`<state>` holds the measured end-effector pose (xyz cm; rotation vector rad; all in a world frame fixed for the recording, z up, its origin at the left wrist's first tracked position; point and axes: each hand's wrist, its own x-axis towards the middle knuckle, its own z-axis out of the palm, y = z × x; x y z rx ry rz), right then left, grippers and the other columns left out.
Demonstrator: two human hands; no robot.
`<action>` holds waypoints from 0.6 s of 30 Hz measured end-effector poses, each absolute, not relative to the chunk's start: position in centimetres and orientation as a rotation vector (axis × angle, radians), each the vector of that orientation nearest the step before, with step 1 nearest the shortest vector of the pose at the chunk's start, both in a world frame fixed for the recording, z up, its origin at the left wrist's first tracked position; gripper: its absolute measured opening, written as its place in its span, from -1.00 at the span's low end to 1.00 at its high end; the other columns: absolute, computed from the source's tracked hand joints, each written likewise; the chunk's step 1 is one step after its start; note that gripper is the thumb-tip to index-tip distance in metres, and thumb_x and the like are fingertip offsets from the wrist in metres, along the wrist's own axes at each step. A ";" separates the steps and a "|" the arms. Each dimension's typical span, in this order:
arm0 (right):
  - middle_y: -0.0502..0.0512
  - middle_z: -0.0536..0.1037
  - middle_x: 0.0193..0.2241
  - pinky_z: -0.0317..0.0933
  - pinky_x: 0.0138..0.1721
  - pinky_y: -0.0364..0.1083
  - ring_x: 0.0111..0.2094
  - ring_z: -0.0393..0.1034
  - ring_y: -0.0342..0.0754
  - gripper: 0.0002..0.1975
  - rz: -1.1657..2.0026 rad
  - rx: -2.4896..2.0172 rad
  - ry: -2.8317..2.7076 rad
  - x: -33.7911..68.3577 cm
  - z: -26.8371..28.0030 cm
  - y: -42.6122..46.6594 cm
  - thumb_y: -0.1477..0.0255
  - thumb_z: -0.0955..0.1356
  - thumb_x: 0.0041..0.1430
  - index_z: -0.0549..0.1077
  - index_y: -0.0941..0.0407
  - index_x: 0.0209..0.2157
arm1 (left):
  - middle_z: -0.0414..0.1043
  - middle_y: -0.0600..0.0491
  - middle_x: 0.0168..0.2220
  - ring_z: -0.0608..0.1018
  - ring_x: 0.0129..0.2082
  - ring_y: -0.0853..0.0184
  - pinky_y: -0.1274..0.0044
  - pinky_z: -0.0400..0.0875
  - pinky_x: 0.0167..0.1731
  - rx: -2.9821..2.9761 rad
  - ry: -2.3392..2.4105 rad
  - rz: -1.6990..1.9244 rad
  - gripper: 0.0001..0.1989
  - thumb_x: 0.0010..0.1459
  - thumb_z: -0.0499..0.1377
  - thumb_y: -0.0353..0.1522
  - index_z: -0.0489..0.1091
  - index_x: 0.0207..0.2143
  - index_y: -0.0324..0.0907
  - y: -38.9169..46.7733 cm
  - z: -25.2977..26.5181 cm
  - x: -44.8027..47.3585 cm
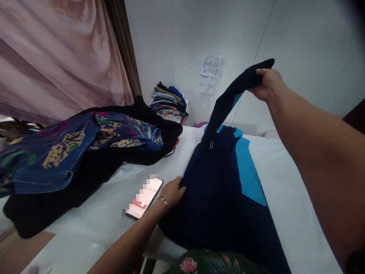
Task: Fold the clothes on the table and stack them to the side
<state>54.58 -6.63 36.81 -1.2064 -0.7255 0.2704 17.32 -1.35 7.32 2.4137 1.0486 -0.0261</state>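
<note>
A navy jacket point(211, 190) with bright blue panels lies spread over the white-covered table point(288, 182). My right hand point(268, 83) is raised at the upper right, its fingers closed round the end of one navy sleeve point(228, 95), which stretches up off the table. Lower down, my left hand point(173, 191) grips the jacket's left edge between thumb and fingers, with a bracelet at the wrist. Just left of that hand lies a phone point(145, 198) with a lit screen, part of it blurred by blocks.
Left on the table, a patterned denim garment point(76, 144) lies over a black garment point(99, 175). A stack of folded clothes point(169, 101) stands at the back by the wall. Paper notes point(211, 70) with handwriting are fixed to the wall, and a pink curtain point(62, 49) hangs at left.
</note>
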 end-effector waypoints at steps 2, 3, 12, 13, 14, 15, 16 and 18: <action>0.45 0.17 0.20 0.28 -0.24 -0.14 -0.04 0.37 -0.17 -0.56 0.239 -1.227 -0.703 55.6 37.2 -7.3 0.62 0.11 0.25 0.09 0.36 0.16 | 0.50 -0.06 -0.12 0.52 -0.11 0.18 0.46 0.35 -0.17 2.415 0.902 -0.010 -0.52 0.12 0.08 -0.27 0.24 0.11 -0.12 -2.3 8.4 18.3; 0.44 0.15 0.21 0.26 -0.25 -0.16 -0.02 0.36 -0.17 -0.57 0.220 -1.237 -0.687 56.2 37.5 -7.7 0.63 0.06 0.26 0.11 0.37 0.16 | 0.50 -0.06 -0.11 0.52 -0.10 0.17 0.45 0.34 -0.15 2.422 0.823 -0.007 -0.51 0.11 0.09 -0.27 0.24 0.12 -0.12 -2.9 9.0 19.0; 0.46 0.00 0.21 0.11 -0.37 -0.09 0.13 0.14 0.04 -0.48 -0.003 -1.504 -0.939 63.8 38.2 -14.3 0.50 -0.11 0.07 0.12 0.38 -0.82 | 0.51 -0.01 -0.20 0.54 -0.24 0.25 0.50 0.40 -0.22 2.201 0.301 -0.154 -0.47 -0.01 0.23 -0.21 0.34 0.04 -0.14 -9.9 7.2 28.7; 0.48 0.01 0.19 0.09 -0.39 -0.05 0.13 0.12 0.07 -0.49 -0.033 -1.558 -0.942 64.0 37.8 -15.0 0.49 -0.13 0.03 0.03 0.37 -0.86 | 0.51 -0.01 -0.24 0.55 -0.31 0.27 0.50 0.42 -0.28 2.144 0.313 -0.190 -0.45 -0.01 0.23 -0.21 0.33 0.06 -0.16 -10.7 6.3 29.3; 0.49 0.03 0.17 0.08 -0.41 -0.01 0.12 0.11 0.10 -0.51 -0.053 -1.599 -0.923 64.0 37.4 -15.6 0.49 -0.14 0.00 -0.04 0.37 -0.88 | 0.51 -0.01 -0.28 0.54 -0.40 0.30 0.50 0.43 -0.35 2.066 0.332 -0.240 -0.42 0.01 0.23 -0.21 0.29 0.10 -0.17 -11.3 5.6 29.8; 0.49 0.05 0.15 0.07 -0.41 0.01 0.11 0.12 0.11 -0.53 -0.063 -1.629 -0.893 63.8 37.0 -16.1 0.49 -0.15 -0.01 -0.10 0.37 -0.89 | 0.51 0.00 -0.33 0.53 -0.49 0.34 0.51 0.44 -0.43 1.968 0.348 -0.296 -0.39 0.04 0.21 -0.21 0.23 0.14 -0.19 -11.7 5.0 30.0; 0.49 0.06 0.14 0.06 -0.41 0.03 0.10 0.12 0.11 -0.54 -0.070 -1.651 -0.859 63.4 36.6 -16.6 0.49 -0.15 -0.02 -0.14 0.38 -0.89 | 0.50 0.01 -0.36 0.50 -0.57 0.38 0.52 0.42 -0.51 1.858 0.360 -0.346 -0.37 0.07 0.18 -0.20 0.17 0.17 -0.21 -12.0 4.6 30.1; 0.48 0.08 0.12 0.06 -0.42 0.04 0.07 0.16 0.09 -0.54 -0.089 -1.690 -0.831 62.6 36.0 -17.5 0.49 -0.14 -0.03 -0.19 0.40 -0.90 | 0.47 0.04 -0.40 0.45 -0.66 0.44 0.56 0.38 -0.62 1.663 0.361 -0.382 -0.40 0.13 0.14 -0.21 0.13 0.18 -0.22 -12.0 4.3 29.9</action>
